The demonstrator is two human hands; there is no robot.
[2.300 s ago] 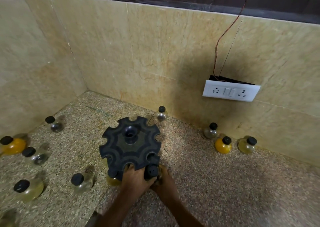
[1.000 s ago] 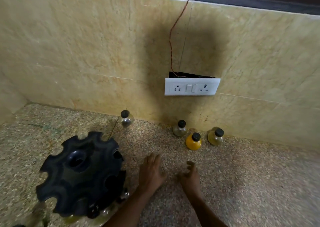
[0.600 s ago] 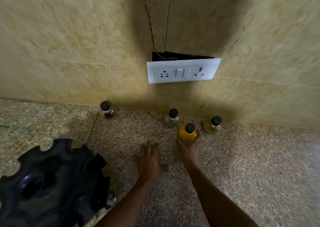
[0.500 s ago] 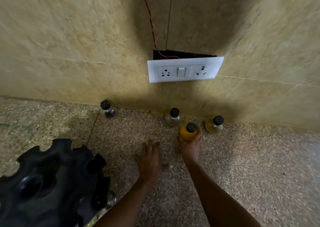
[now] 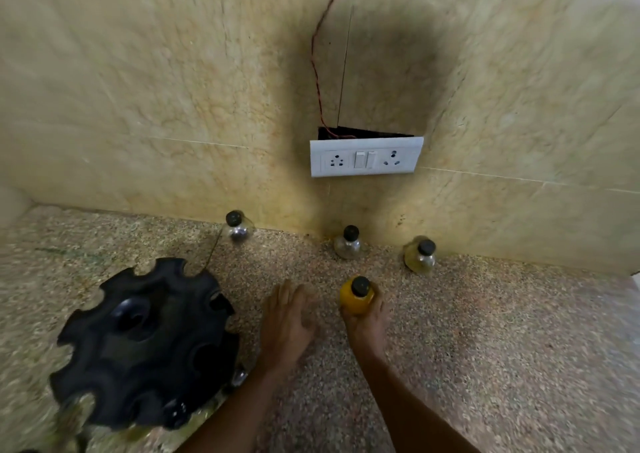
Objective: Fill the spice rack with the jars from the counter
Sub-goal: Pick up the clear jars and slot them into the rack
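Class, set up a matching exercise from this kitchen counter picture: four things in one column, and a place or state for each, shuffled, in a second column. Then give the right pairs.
Things:
1. orange jar
2. spice rack
3. socket plate
4. left hand

Places or states:
A. fixed on the wall, under a red wire
B. gripped by the right hand
C. open, fingers straight, holding nothing
D. black, standing on the counter at the left

Pairs: 1-B, 2-D, 3-A, 4-C
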